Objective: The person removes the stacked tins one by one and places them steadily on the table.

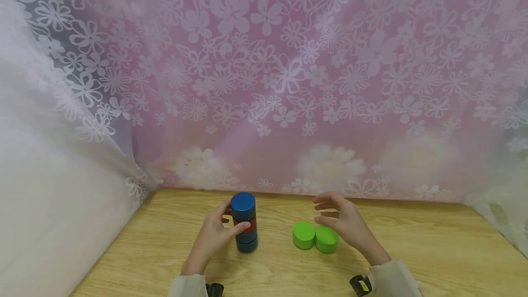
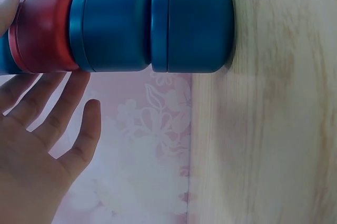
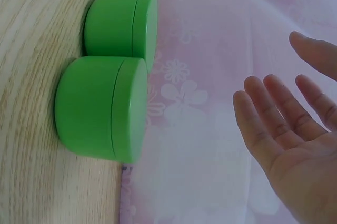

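Four-high is too exact a word for what stands here, so: several round lidded tins form one upright stack on the wooden table (image 1: pixel 272 265). A blue tin (image 1: pixel 243 206) tops it, a red tin (image 2: pixel 50 29) comes under that, and two more blue tins (image 2: pixel 195 27) make up the bottom. My left hand (image 1: pixel 211 235) holds the stack at the red tin, thumb in front and fingers on the far side. Two green tins (image 1: pixel 304 235) (image 3: pixel 102 108) stand side by side to the right. Above them my right hand (image 1: pixel 348 223) hovers, fingers loosely bent and holding nothing.
Behind the table hangs a pink curtain (image 1: pixel 264 81) with white flowers. A whitish sheet (image 1: pixel 62 187) closes off the left side. Dark wrist cameras (image 1: pixel 360 284) sit at both sleeves.
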`<state>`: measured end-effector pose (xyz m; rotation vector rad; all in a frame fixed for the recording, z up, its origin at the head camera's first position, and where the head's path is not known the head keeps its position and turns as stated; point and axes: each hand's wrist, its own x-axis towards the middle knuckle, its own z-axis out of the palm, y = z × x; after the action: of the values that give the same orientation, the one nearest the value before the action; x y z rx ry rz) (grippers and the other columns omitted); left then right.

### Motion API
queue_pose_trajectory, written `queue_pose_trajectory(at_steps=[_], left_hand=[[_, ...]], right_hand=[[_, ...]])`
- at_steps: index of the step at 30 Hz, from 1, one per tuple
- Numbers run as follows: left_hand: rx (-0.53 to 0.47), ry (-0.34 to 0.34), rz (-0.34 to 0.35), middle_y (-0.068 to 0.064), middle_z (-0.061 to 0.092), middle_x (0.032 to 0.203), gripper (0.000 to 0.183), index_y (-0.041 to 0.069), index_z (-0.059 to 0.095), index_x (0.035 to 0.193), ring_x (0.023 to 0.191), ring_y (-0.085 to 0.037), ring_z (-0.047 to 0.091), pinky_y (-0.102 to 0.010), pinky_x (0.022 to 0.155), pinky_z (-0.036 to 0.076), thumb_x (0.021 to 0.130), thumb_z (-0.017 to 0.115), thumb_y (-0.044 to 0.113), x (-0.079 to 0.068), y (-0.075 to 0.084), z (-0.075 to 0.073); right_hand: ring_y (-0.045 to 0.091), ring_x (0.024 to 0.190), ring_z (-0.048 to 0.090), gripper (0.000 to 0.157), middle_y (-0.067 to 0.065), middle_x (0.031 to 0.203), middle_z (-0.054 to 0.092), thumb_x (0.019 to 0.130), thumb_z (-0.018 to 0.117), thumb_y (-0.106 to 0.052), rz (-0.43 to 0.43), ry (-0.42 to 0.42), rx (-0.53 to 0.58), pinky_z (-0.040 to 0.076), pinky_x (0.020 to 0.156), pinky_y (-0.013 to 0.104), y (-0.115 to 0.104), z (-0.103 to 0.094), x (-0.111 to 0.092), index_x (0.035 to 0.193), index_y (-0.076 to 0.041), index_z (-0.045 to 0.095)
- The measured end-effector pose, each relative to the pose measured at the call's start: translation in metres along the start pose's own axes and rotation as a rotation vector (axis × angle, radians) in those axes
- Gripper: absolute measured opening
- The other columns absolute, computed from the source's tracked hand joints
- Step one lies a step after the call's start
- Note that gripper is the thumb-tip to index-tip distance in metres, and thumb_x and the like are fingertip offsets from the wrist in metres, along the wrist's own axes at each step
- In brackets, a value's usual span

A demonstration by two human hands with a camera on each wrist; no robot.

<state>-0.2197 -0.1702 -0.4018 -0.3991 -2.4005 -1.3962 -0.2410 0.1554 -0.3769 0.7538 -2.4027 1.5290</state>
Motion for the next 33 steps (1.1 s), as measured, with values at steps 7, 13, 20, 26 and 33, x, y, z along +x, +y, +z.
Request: queue_pose_trajectory(at_steps=[7,13,20,26,33], left_hand=[[0.006,-0.031,-0.033,-0.005,0.068,0.114,0.056,0.004,0.062,0.133,0.104,-0.026,0.063,-0.047,0.085,0.055,0.084,0.086,0.02,-0.002,-0.002,-0.001],[0.015,-0.069,-0.038,-0.006,0.068,0.113,0.056,0.005,0.063,0.131,0.104,-0.027,0.063,-0.051,0.086,0.054,0.084,0.087,0.023,-0.001,-0.005,-0.001],[0.005,-0.093,-0.043,-0.007,0.068,0.115,0.058,0.004,0.062,0.132,0.106,-0.03,0.062,-0.053,0.086,0.053,0.084,0.087,0.023,0.0,-0.006,-0.001],[-0.009,-0.109,-0.048,-0.007,0.069,0.116,0.057,0.004,0.062,0.132,0.107,-0.031,0.063,-0.053,0.086,0.053,0.084,0.087,0.023,-0.001,-0.008,-0.002],[0.01,-0.133,-0.058,-0.005,0.07,0.114,0.055,0.004,0.063,0.13,0.106,-0.028,0.064,-0.051,0.087,0.053,0.085,0.086,0.027,0.001,-0.011,-0.003]], right_hand=[[0.04,0.11,0.063,0.039,0.017,0.121,0.064,0.086,0.076,0.006,-0.017,-0.013,0.037,0.056,0.091,0.048,-0.001,0.006,0.002,0.122,0.001,0.062],[0.039,0.109,0.064,0.038,0.015,0.118,0.067,0.086,0.076,0.005,-0.051,-0.007,0.043,0.053,0.094,0.052,-0.006,0.011,0.003,0.122,0.002,0.063],[0.033,0.107,0.066,0.038,0.013,0.117,0.068,0.087,0.076,0.005,-0.111,-0.001,0.054,0.054,0.094,0.046,-0.011,0.015,0.006,0.122,0.002,0.063],[0.031,0.109,0.065,0.039,0.013,0.117,0.067,0.087,0.076,0.007,-0.138,-0.011,0.099,0.053,0.095,0.048,-0.012,0.024,0.012,0.123,0.001,0.063],[0.024,0.116,0.063,0.041,0.015,0.125,0.064,0.088,0.074,0.007,-0.181,-0.037,0.173,0.052,0.098,0.041,-0.014,0.036,0.018,0.127,0.002,0.062]])
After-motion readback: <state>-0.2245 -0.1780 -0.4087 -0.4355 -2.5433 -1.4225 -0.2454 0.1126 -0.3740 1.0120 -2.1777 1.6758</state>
